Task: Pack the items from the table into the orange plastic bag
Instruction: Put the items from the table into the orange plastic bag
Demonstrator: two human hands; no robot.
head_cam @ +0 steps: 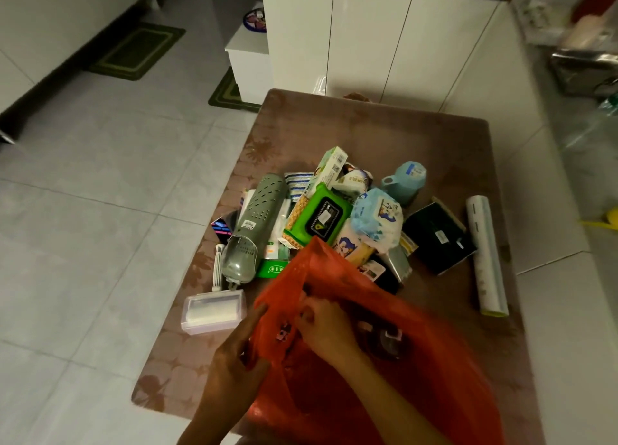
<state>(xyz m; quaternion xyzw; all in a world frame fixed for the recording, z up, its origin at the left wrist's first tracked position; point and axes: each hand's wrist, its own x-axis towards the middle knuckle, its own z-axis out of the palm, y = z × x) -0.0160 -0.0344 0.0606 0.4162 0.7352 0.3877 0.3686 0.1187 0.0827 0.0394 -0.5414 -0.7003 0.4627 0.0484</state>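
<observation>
The orange plastic bag (418, 361) lies on the near part of the brown table (368, 127), blurred with motion. My left hand (239, 354) grips the bag's left edge. My right hand (326, 327) pinches the bag's film near its mouth. Behind the bag lies a heap of items: a grey-green perforated case (254, 224), a green wet-wipes pack (317, 215), a light blue tissue pack (378, 217), a blue cup (406, 180), a black box (438, 237), a white roll (486, 254) and a clear lint-roller case (214, 312). A dark round thing shows through the bag.
White cabinets (368, 36) stand behind the table and to its right. Grey floor tiles (100, 210) lie to the left, with green mats (137, 50) further back. Cluttered bags sit at the far right (585, 66).
</observation>
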